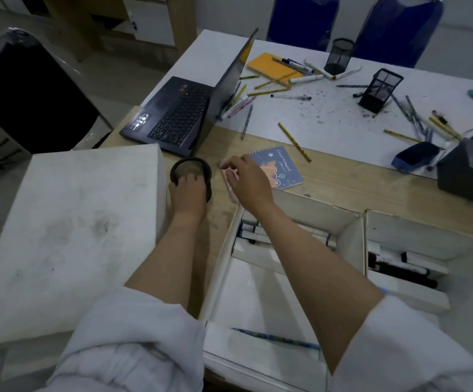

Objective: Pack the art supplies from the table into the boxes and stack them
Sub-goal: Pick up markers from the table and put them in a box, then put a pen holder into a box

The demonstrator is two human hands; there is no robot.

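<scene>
1. head view: the left hand [187,190] is curling its fingers over the near rim of a round black mesh cup [191,172] that is standing on the wooden table [343,179], gripping it from above.
2. the right hand [248,181] is lying just to the right of the left one, its fingertips pinching the far corner of a pink notepad [229,179] that is lying flat under the palm.
3. a blue notepad [282,169] is lying right beyond the right hand, partly under the pink one's side; whether the two are overlapping cannot be told.
4. under the right forearm an open white box [258,292] is sitting, holding markers [251,236] at its far end and a blue pencil [275,336] at its near end.
5. to the right of that arm a second open box [416,236] is holding more markers [405,267].
6. to the left of the left hand a closed white box [82,227] is standing, almost touching the cup.
7. beyond the left hand an open laptop [184,114] is sitting.
8. far beyond the right hand, pens and pencils [294,141] are lying scattered on a white sheet, with an orange notebook [272,67], an upright mesh holder [340,55], a tipped square mesh holder [379,90] and a blue pencil case [415,157].
9. both sleeves [133,343] are white and pushed up.
</scene>
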